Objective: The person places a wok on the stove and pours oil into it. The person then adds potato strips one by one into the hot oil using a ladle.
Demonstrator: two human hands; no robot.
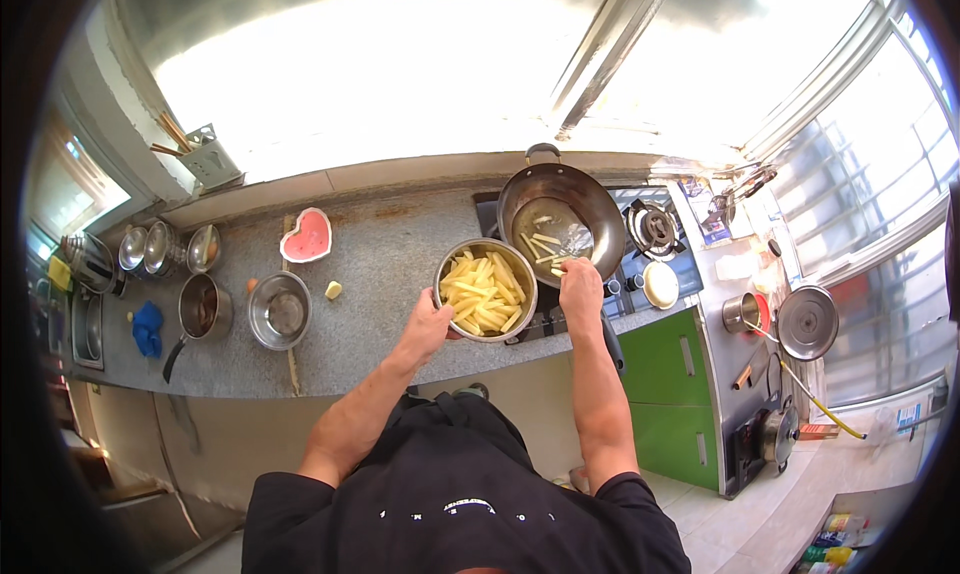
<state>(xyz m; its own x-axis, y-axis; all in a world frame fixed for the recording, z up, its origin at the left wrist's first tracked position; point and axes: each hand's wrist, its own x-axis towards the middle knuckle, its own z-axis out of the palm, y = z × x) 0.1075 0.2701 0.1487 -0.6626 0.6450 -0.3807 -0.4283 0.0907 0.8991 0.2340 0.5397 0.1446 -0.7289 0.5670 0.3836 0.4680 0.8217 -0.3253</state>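
Note:
My left hand (pixel 430 324) grips the near-left side of a round metal bowl (pixel 521 262), its fingers partly hidden beneath. Pale yellow potato strips (pixel 485 294) fill the bowl, which is held beside and partly in front of a dark wok (pixel 535 189). Inside the wok, several more strips (pixel 545 242) lie in what looks like shiny liquid. Over the wok's near edge, my right hand (pixel 580 292) has its fingers pinched together, with pale potato strips showing at the fingertips. The wok sits on the gas stove, and its dark long handle (pixel 612 344) points toward me.
A second burner (pixel 652 229) and a cream round lid (pixel 660 285) are right of the wok. Leftward on the grey counter (pixel 360 344) are a pink heart-shaped dish (pixel 307 236), a yellow piece (pixel 333 290), an empty metal bowl (pixel 279 311) and a saucepan (pixel 205 307).

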